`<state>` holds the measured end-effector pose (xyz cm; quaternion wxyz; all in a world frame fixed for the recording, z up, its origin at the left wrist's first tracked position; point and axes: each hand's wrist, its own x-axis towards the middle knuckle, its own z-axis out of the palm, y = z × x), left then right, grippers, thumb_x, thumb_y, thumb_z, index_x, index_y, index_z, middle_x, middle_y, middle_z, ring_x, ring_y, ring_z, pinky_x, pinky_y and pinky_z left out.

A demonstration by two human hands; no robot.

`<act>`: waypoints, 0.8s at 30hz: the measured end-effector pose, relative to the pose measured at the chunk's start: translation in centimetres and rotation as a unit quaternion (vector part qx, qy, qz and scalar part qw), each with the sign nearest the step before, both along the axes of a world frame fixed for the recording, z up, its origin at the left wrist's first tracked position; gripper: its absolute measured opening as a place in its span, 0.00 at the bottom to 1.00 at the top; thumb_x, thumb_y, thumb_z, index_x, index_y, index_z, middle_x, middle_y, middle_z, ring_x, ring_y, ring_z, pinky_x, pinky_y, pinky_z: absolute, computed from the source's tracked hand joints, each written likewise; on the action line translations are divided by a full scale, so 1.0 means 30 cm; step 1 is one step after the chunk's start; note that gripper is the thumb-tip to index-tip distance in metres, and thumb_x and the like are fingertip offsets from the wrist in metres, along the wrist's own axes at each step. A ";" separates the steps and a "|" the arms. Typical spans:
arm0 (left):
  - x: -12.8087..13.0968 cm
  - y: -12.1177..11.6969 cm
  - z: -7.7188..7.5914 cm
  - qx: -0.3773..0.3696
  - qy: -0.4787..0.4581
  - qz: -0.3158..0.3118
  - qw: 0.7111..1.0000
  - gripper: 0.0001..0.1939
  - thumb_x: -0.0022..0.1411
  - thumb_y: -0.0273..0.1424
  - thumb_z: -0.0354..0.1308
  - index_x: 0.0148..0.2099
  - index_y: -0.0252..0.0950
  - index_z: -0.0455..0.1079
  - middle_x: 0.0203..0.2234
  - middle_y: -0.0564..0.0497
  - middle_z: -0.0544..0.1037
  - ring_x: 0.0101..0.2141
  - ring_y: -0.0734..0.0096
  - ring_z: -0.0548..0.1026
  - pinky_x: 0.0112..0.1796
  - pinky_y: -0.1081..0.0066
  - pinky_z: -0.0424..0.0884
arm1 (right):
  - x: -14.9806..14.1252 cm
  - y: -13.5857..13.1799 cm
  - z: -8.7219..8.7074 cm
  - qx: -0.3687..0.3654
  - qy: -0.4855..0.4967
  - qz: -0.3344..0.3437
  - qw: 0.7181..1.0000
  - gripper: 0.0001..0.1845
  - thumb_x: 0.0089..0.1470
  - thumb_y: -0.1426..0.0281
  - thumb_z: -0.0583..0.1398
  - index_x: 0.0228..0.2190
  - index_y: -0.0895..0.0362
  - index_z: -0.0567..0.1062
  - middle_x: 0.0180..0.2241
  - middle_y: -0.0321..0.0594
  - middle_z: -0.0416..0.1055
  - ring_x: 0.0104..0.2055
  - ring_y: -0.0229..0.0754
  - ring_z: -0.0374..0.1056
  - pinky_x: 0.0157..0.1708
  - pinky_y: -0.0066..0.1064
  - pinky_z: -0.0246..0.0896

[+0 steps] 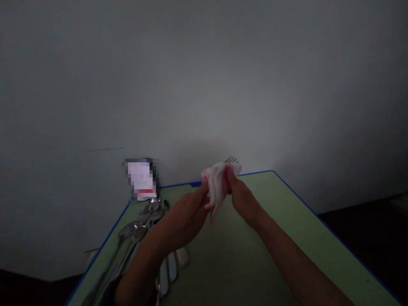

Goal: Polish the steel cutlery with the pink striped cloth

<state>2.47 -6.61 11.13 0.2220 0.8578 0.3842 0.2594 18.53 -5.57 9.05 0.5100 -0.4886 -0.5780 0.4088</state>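
One fork [232,160] looks mid-wipe inside a white-and-pink cloth [217,185], held above the green, blue-edged counter [299,221].
Left hand [193,212] grips the cloth's near side; right hand [242,197] pinches it, thumb on top, just below the tines; only the tines poke out, so whether fingers reach the handle, can't tell. Fork not set down yet, so this piece reads as unfinished. Metal spoons [139,232] and flat handles [172,267] lie piled at counter left, partly behind the left forearm; wiped or unwiped, can't tell, so remaining count unclear.
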 end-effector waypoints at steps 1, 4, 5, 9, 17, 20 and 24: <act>0.011 -0.006 -0.010 -0.006 0.005 -0.012 1.000 0.12 0.62 0.31 0.43 0.46 0.36 0.62 0.34 0.50 0.74 0.32 0.72 0.71 0.35 0.73 0.66 | -0.013 -0.001 -0.006 0.002 0.011 0.000 1.000 0.33 0.52 0.46 0.43 0.25 0.61 0.71 0.22 0.40 0.67 0.26 0.38 0.61 0.24 0.27 0.54; 0.004 -0.018 -0.015 -0.059 0.059 -0.052 0.995 0.15 0.65 0.33 0.38 0.44 0.36 0.64 0.35 0.49 0.74 0.34 0.70 0.72 0.37 0.72 0.66 | -0.029 0.010 -0.026 0.006 0.050 -0.031 0.998 0.29 0.50 0.47 0.48 0.25 0.62 0.70 0.19 0.37 0.63 0.20 0.34 0.56 0.19 0.25 0.48; -0.011 -0.019 -0.007 -0.066 0.077 -0.052 0.993 0.16 0.65 0.34 0.37 0.43 0.37 0.65 0.35 0.49 0.75 0.35 0.70 0.72 0.38 0.71 0.66 | -0.026 0.015 -0.029 0.014 0.052 -0.041 0.998 0.28 0.50 0.48 0.49 0.26 0.61 0.70 0.19 0.36 0.63 0.20 0.33 0.54 0.18 0.24 0.47; -0.085 -0.024 0.053 -0.015 0.075 0.050 0.996 0.16 0.65 0.38 0.39 0.41 0.38 0.65 0.34 0.51 0.74 0.35 0.70 0.72 0.36 0.70 0.66 | -0.005 0.008 -0.012 0.069 -0.042 0.023 0.996 0.22 0.54 0.54 0.50 0.26 0.61 0.70 0.20 0.36 0.63 0.21 0.33 0.55 0.18 0.24 0.47; -0.082 -0.062 0.104 0.113 0.056 0.123 0.984 0.14 0.65 0.39 0.42 0.37 0.37 0.63 0.29 0.53 0.72 0.28 0.73 0.69 0.30 0.73 0.63 | -0.033 -0.055 0.026 0.201 -0.211 0.154 0.944 0.12 0.58 0.67 0.48 0.37 0.59 0.68 0.38 0.44 0.68 0.36 0.39 0.63 0.36 0.30 0.57; -0.081 -0.058 0.087 0.135 0.088 0.132 0.978 0.14 0.65 0.39 0.42 0.36 0.38 0.64 0.29 0.53 0.71 0.29 0.72 0.68 0.30 0.73 0.62 | -0.051 -0.063 0.026 0.213 -0.231 0.161 0.936 0.11 0.58 0.69 0.48 0.41 0.60 0.66 0.42 0.47 0.67 0.40 0.41 0.62 0.39 0.33 0.56; -0.101 -0.045 0.079 0.163 0.110 0.117 0.974 0.14 0.65 0.38 0.42 0.35 0.37 0.65 0.29 0.53 0.71 0.29 0.73 0.68 0.30 0.74 0.62 | -0.064 -0.069 0.028 0.184 -0.254 0.156 0.937 0.11 0.58 0.68 0.48 0.35 0.59 0.67 0.36 0.44 0.69 0.34 0.39 0.63 0.33 0.31 0.57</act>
